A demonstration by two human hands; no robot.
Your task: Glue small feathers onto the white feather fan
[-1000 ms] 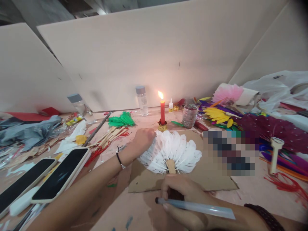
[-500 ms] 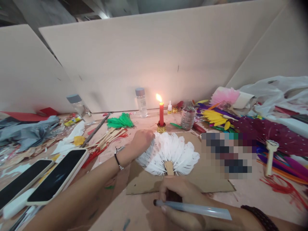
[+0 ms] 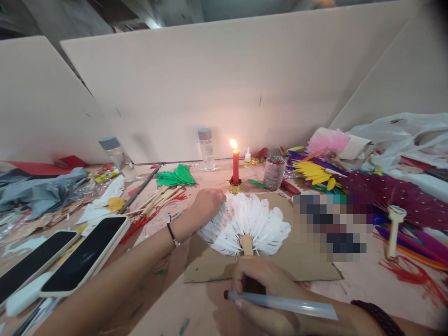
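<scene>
Right hand (image 3: 269, 291) grips a glue stick (image 3: 283, 303) (table (image 3: 367, 289) cluttered, candle (image 3: 235, 167) burning).

A white feather fan (image 3: 247, 221) lies flat, spread open in a half circle, its pale wooden handle running back under the right hand (image 3: 266, 289). The left hand (image 3: 208, 203) rests on its upper left feathers. A translucent glue stick (image 3: 283, 304) lies crosswise in the right hand's fingers.
</scene>
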